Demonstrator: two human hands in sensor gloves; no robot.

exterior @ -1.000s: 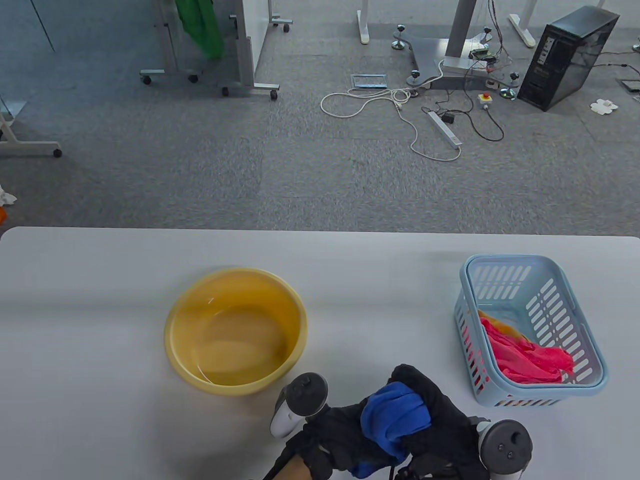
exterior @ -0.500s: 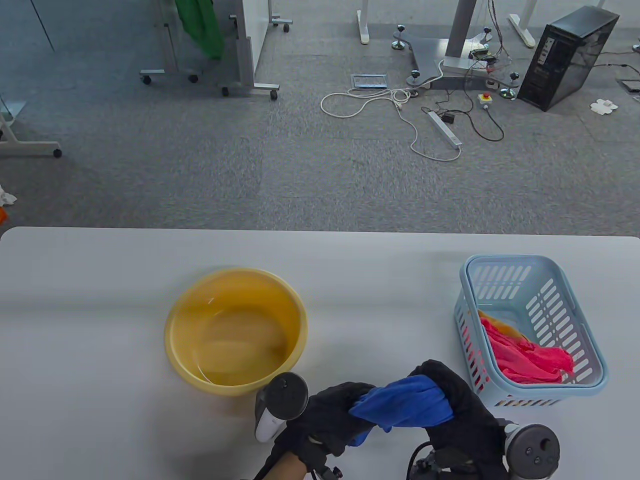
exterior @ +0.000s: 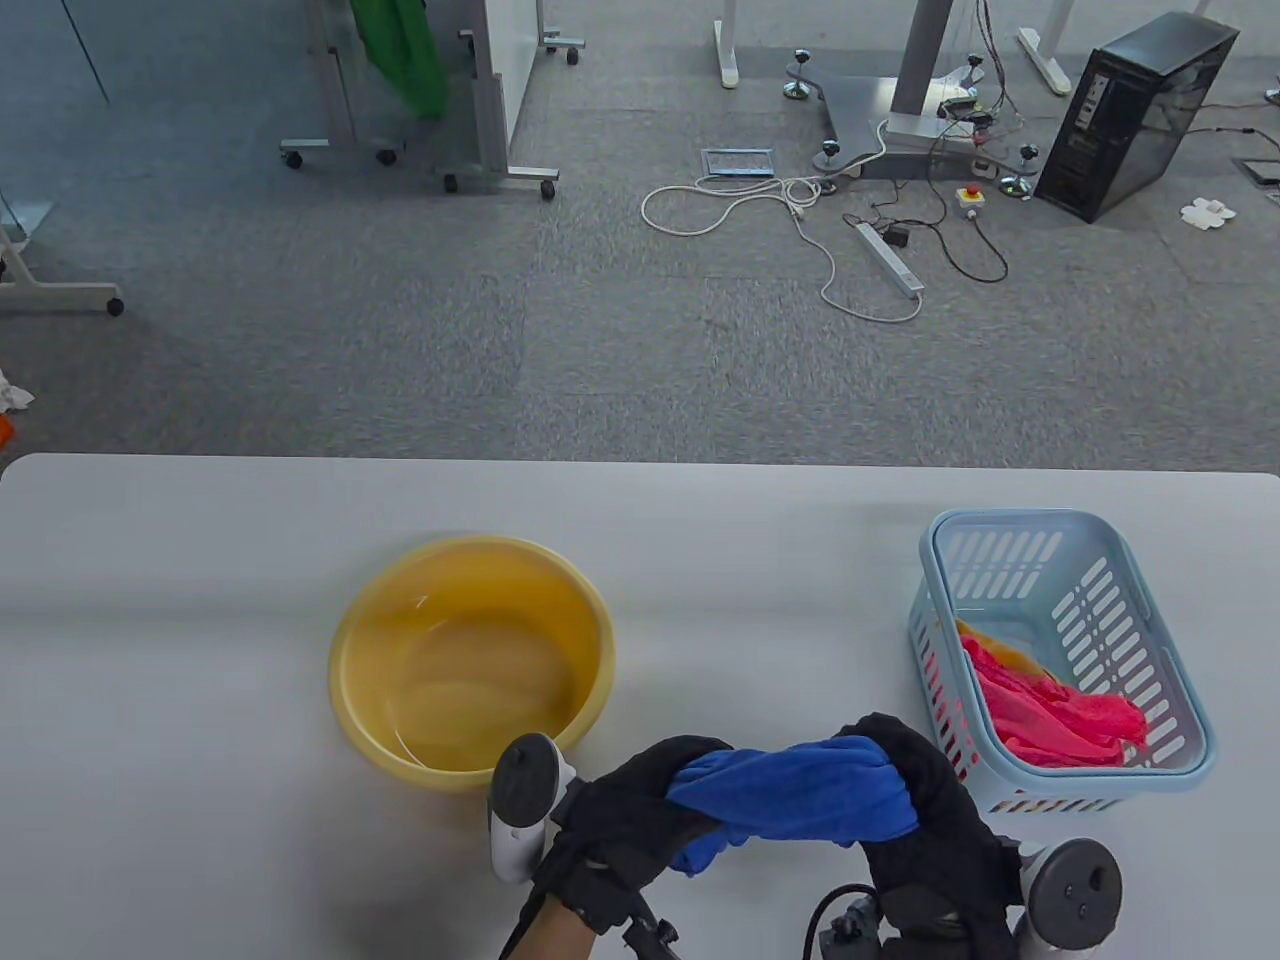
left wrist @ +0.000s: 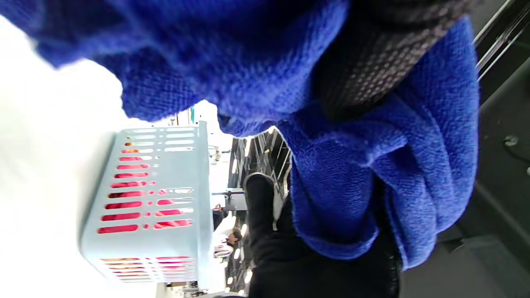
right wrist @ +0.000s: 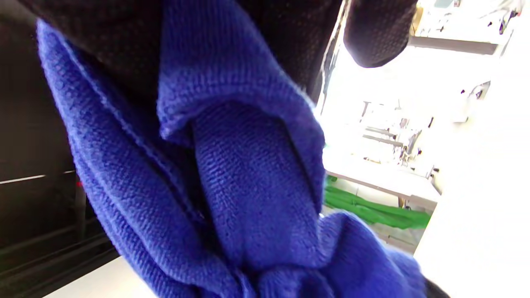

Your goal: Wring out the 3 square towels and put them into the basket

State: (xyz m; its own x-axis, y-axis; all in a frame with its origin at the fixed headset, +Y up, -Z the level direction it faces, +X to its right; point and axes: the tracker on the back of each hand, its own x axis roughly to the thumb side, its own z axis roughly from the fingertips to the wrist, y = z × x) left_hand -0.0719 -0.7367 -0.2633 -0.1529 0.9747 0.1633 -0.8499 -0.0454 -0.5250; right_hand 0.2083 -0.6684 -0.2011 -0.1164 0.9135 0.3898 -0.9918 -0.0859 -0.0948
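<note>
Between the left hand (exterior: pixel 640 800) and right hand (exterior: pixel 925 800) stretches the gripped blue towel (exterior: pixel 795 795).

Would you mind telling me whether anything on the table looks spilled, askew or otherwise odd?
Nothing stands out. The yellow basin sits upright, the blue basket holds a pink towel, and both hands hold the blue towel stretched between them.

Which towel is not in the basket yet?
The blue towel. Both hands grip it above the table, while the pink towel and an orange one already lie inside the basket.
</note>
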